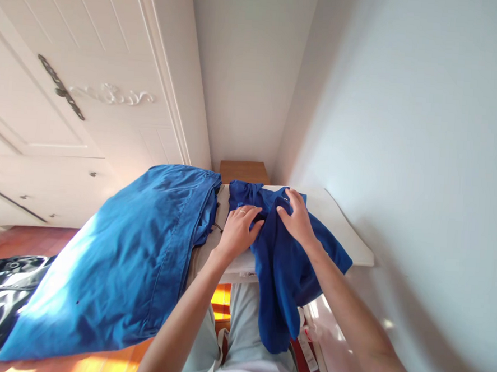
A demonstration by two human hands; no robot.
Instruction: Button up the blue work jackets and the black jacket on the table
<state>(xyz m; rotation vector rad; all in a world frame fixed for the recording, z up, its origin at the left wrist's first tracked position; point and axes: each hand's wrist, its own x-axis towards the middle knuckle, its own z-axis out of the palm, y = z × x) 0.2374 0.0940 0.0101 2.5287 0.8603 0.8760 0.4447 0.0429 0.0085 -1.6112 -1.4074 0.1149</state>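
Note:
A dark blue garment [284,261] lies crumpled across a white padded board [334,225], part of it hanging over the near edge toward my legs. My left hand [242,226], with a ring on one finger, holds the garment's left part between thumb and fingers. My right hand [296,214] is at its upper right part, thumb and fingers curved around a fold near the far edge. To the left, a large lighter blue cloth [143,247] with a stitched hem drapes over the board and down its side.
A white cabinet [121,128] with a dark metal handle stands at the left. A pale wall [424,135] rises close on the right. Behind the board is a wooden surface [243,170]. A shiny black bag [4,294] lies on the floor at lower left.

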